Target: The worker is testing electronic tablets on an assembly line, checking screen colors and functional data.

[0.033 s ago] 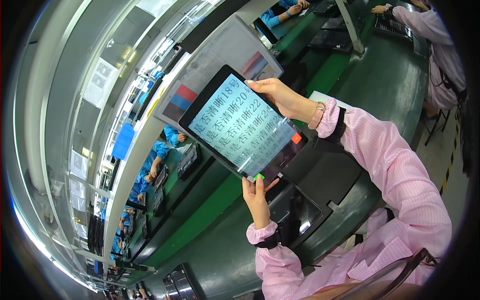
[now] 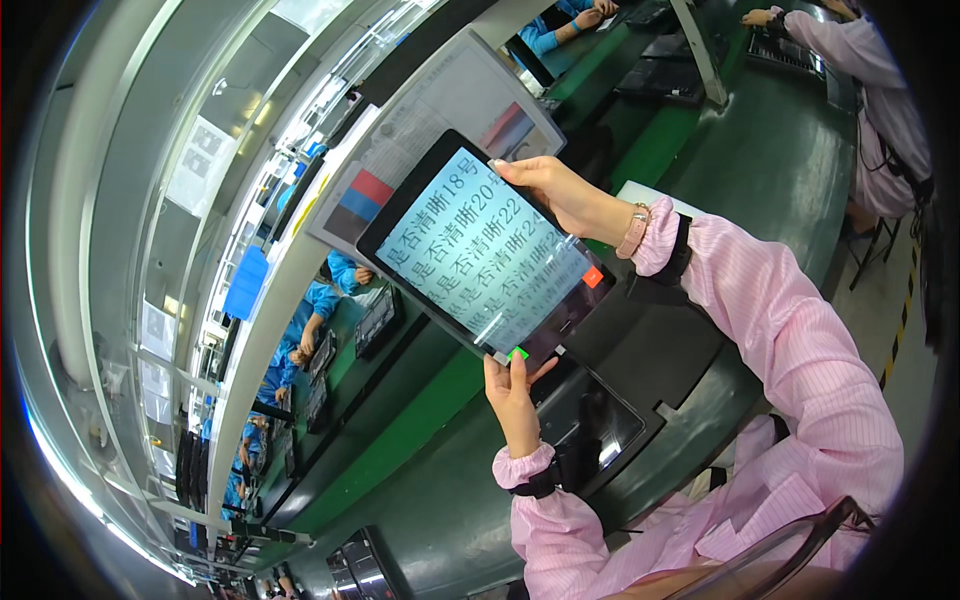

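Note:
Both my hands hold up a black-framed tablet [image 2: 485,250], tilted, its lit screen filled with rows of large dark characters on pale blue. My right hand [image 2: 568,195] grips its upper right edge, thumb on the front and the other fingers mostly hidden behind. At the lower edge, my left hand [image 2: 515,408] pinches a corner, its thumb by a small green patch [image 2: 517,354]. An orange-red patch [image 2: 592,276] shows near the right edge. Below the tablet, a dark glossy panel [image 2: 597,425] lies on a black mat [image 2: 655,350].
Behind the tablet stands a printed board [image 2: 430,110] with coloured blocks. The green workbench [image 2: 440,480] runs along a conveyor line. Dark devices [image 2: 378,322] lie across from me, near co-workers in blue sleeves [image 2: 315,302]. Another person in pink [image 2: 850,55] works at the upper right.

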`<action>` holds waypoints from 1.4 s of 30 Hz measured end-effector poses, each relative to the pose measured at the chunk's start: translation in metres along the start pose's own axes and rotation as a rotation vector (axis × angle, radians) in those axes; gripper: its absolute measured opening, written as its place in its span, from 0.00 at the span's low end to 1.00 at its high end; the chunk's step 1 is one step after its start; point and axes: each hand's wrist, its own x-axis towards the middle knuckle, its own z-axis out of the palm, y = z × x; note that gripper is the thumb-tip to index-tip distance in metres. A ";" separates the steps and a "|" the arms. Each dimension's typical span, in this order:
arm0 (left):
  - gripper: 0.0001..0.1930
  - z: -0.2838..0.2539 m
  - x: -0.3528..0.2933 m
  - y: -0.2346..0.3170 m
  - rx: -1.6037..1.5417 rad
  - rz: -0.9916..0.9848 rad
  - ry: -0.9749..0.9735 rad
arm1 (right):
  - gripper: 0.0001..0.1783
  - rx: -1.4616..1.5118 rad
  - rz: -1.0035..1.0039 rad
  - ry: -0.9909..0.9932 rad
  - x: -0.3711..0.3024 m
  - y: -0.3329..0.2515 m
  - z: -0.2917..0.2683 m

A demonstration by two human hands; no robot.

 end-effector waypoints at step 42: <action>0.48 0.021 -0.108 0.030 0.009 -0.090 -0.148 | 0.13 -0.048 -0.020 0.111 -0.108 -0.042 0.015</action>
